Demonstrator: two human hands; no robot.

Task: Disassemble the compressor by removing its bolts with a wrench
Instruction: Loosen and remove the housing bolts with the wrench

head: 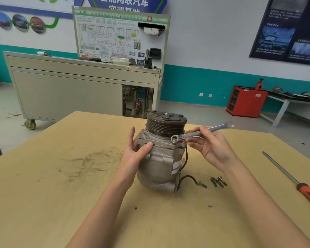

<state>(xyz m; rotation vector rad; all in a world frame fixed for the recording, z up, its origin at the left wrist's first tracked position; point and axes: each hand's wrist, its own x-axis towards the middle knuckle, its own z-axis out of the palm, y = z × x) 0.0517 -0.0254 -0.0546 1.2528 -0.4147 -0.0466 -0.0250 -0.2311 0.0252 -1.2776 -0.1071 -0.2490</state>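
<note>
Now the compressor (159, 158) stands upright mid-tabletop (61, 203), pulley (166, 124) on top. At its 9 o'clock the left hand (132, 151) clasps the housing, thumb across the front, grip wrapped round it. At 3 o'clock the right hand (209, 145) pinches the wrench (197, 134) in a closed grip, ring end over a flange bolt (174, 139). Three loose bolts (218, 181) lie at 4 o'clock, and a screwdriver (293, 181) lies farther out.
</note>
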